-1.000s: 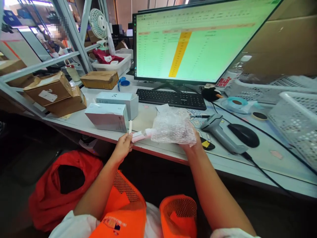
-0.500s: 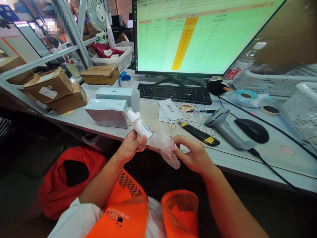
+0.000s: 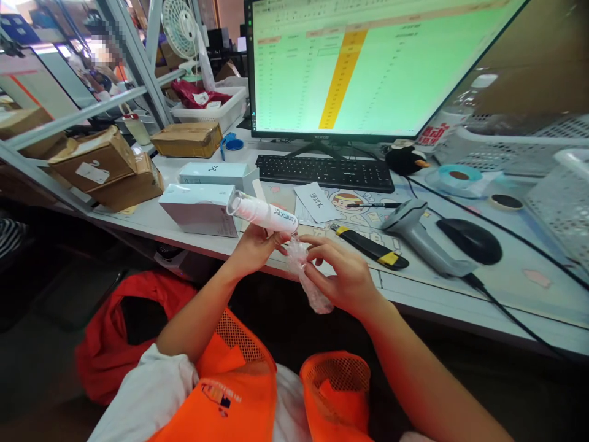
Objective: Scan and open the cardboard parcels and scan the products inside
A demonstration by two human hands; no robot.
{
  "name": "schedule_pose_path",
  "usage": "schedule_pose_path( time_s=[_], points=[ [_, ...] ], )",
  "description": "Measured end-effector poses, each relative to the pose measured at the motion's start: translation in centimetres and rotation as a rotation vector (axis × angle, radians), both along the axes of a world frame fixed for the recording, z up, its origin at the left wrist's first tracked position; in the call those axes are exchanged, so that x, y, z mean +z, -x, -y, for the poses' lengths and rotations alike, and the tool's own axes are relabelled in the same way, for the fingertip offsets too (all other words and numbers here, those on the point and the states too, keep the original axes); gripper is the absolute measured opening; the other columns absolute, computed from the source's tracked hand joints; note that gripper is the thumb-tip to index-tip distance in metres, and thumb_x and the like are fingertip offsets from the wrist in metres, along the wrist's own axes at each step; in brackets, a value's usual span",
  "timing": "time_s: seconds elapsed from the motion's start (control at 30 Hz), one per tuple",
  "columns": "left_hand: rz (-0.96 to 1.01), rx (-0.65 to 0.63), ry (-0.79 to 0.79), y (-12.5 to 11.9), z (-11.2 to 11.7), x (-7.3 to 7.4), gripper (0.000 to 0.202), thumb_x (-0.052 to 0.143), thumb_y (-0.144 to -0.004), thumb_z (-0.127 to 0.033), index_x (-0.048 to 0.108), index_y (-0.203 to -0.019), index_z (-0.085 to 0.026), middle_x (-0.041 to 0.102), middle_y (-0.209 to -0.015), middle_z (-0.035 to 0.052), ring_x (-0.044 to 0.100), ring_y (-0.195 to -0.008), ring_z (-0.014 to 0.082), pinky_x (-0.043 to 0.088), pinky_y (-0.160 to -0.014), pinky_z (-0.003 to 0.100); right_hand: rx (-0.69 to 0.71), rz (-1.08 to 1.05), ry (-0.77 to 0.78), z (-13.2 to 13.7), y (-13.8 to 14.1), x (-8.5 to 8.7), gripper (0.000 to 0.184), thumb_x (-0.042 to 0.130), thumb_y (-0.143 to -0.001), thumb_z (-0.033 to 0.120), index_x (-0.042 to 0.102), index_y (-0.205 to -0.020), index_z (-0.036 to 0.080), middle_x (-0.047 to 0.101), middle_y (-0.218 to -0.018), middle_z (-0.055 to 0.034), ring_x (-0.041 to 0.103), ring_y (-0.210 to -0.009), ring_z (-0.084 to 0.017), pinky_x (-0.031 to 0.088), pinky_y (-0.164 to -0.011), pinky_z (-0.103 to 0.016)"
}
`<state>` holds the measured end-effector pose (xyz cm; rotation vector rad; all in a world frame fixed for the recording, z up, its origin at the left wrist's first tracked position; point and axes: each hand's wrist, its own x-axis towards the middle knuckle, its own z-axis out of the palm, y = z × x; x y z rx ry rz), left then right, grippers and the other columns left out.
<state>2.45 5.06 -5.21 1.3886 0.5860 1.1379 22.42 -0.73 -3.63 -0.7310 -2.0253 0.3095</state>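
My left hand [image 3: 254, 245] grips a white cosmetic bottle [image 3: 263, 212] with a clear cap and lettering on its side, held nearly level just in front of the desk edge. My right hand [image 3: 343, 276] pinches a crumpled piece of bubble wrap [image 3: 307, 279] that hangs from the bottle's lower end. Right behind the bottle lie two pale boxes [image 3: 201, 207] on the white desk [image 3: 151, 216].
A black-and-yellow utility knife [image 3: 370, 246], barcode scanner [image 3: 416, 235], mouse [image 3: 469, 239], pen, paper slips, keyboard [image 3: 326, 170] and monitor [image 3: 368, 67] are on the desk. Cardboard boxes [image 3: 108, 169] and a fan stand at left, white baskets [image 3: 552, 202] at right. A red bag [image 3: 105, 344] lies below.
The bottle has come out of the bubble wrap and now points left, nearly level. The wrap has shrunk to a scrunched strip in my right hand.
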Motion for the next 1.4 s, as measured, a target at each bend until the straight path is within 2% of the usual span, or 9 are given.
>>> schedule_pose_path(
  time_s=[0.07, 0.2, 0.3, 0.4, 0.77, 0.93, 1.03, 1.17, 1.4],
  points=[
    [-0.003, 0.058, -0.060, -0.1, -0.1, -0.1, 0.053, 0.074, -0.092, -0.051, 0.054, -0.122, -0.012, 0.065, -0.111, 0.0150, 0.068, -0.102, 0.0212, 0.062, -0.076, 0.027, 0.074, -0.138, 0.159, -0.3, 0.2, -0.4, 0.018, 0.064, -0.102, 0.016, 0.052, -0.100, 0.003, 0.056, -0.123, -0.0151, 0.059, -0.100, -0.013, 0.054, -0.083, -0.019],
    [0.058, 0.083, -0.149, -0.4, -0.3, 0.3, 0.044, 0.075, -0.093, -0.043, 0.056, -0.119, -0.013, 0.066, -0.102, 0.0101, 0.073, -0.092, 0.0193, 0.060, -0.081, 0.026, 0.126, -0.407, 0.500, -2.1, 0.3, -0.9, 0.037, 0.055, -0.112, 0.040, 0.047, -0.115, 0.004, 0.056, -0.103, -0.0128, 0.060, -0.089, -0.013, 0.056, -0.070, -0.017],
    [0.065, 0.124, -0.227, -0.8, -0.4, 0.8, 0.043, 0.076, -0.092, -0.040, 0.056, -0.120, -0.014, 0.065, -0.102, 0.0090, 0.071, -0.095, 0.0176, 0.059, -0.083, 0.025, 0.054, -0.423, 0.683, -3.8, 0.3, -0.8, 0.044, 0.058, -0.110, 0.045, 0.052, -0.103, 0.002, 0.051, -0.084, -0.0077, 0.052, -0.071, -0.007, 0.046, -0.058, -0.010],
    [-0.042, 0.237, -0.250, -1.0, -0.5, 1.1, 0.044, 0.076, -0.092, -0.044, 0.057, -0.119, -0.015, 0.066, -0.106, 0.0106, 0.067, -0.099, 0.0160, 0.055, -0.085, 0.023, 0.114, -0.346, 0.796, -4.8, 0.3, -0.1, 0.045, 0.067, -0.106, 0.044, 0.057, -0.099, 0.000, 0.049, -0.077, -0.0056, 0.044, -0.061, -0.004, 0.038, -0.051, -0.007],
    [-0.146, 0.276, -0.098, -0.6, -1.7, 1.1, 0.056, 0.079, -0.086, -0.054, 0.055, -0.115, -0.013, 0.067, -0.110, 0.0120, 0.068, -0.095, 0.0222, 0.055, -0.086, 0.035, 0.174, -0.619, 0.862, -6.4, 0.3, -0.7, 0.033, 0.064, -0.105, 0.032, 0.050, -0.100, 0.003, 0.046, -0.076, -0.0038, 0.048, -0.063, -0.006, 0.042, -0.053, -0.010],
    [-0.349, 0.275, -0.270, 0.7, -2.5, 3.1, 0.047, 0.075, -0.089, -0.052, 0.059, -0.106, -0.012, 0.066, -0.090, 0.0057, 0.061, -0.078, 0.0143, 0.049, -0.073, 0.025, 0.196, -0.735, 0.910, -6.6, -0.7, -0.2, 0.032, 0.062, -0.104, 0.032, 0.046, -0.099, 0.005, 0.046, -0.080, -0.0049, 0.048, -0.066, -0.007, 0.042, -0.054, -0.010],
    [-0.569, 0.140, -0.388, 1.2, -3.0, 4.7, 0.044, 0.069, -0.095, -0.048, 0.061, -0.120, -0.013, 0.064, -0.090, 0.0029, 0.056, -0.076, 0.0126, 0.045, -0.071, 0.024, 0.164, -0.792, 0.934, -7.1, -0.7, 0.7, 0.027, 0.058, -0.106, 0.028, 0.045, -0.099, 0.005, 0.044, -0.078, -0.0042, 0.045, -0.064, -0.007, 0.041, -0.053, -0.010],
    [-0.849, 0.043, -0.405, 0.7, -4.1, 6.7, 0.048, 0.071, -0.093, -0.043, 0.060, -0.132, -0.018, 0.067, -0.095, 0.0031, 0.058, -0.080, 0.0161, 0.040, -0.073, 0.027, 0.023, -0.860, 0.999, -8.4, 0.1, 2.4, 0.022, 0.050, -0.110, 0.020, 0.045, -0.094, 0.004, 0.041, -0.074, -0.0032, 0.041, -0.061, -0.005, 0.035, -0.051, -0.009],
    [-1.150, -0.003, -0.542, -0.2, -6.9, 8.6, 0.036, 0.058, -0.101, -0.050, 0.065, -0.109, -0.016, 0.066, -0.087, 0.0043, 0.053, -0.074, 0.0172, 0.030, -0.067, 0.029, -0.184, -1.006, 1.068, -10.2, 1.4, 3.6, 0.030, 0.047, -0.112, 0.021, 0.044, -0.088, 0.004, 0.037, -0.072, -0.0024, 0.035, -0.059, -0.004, 0.031, -0.051, -0.009]
  ],
)
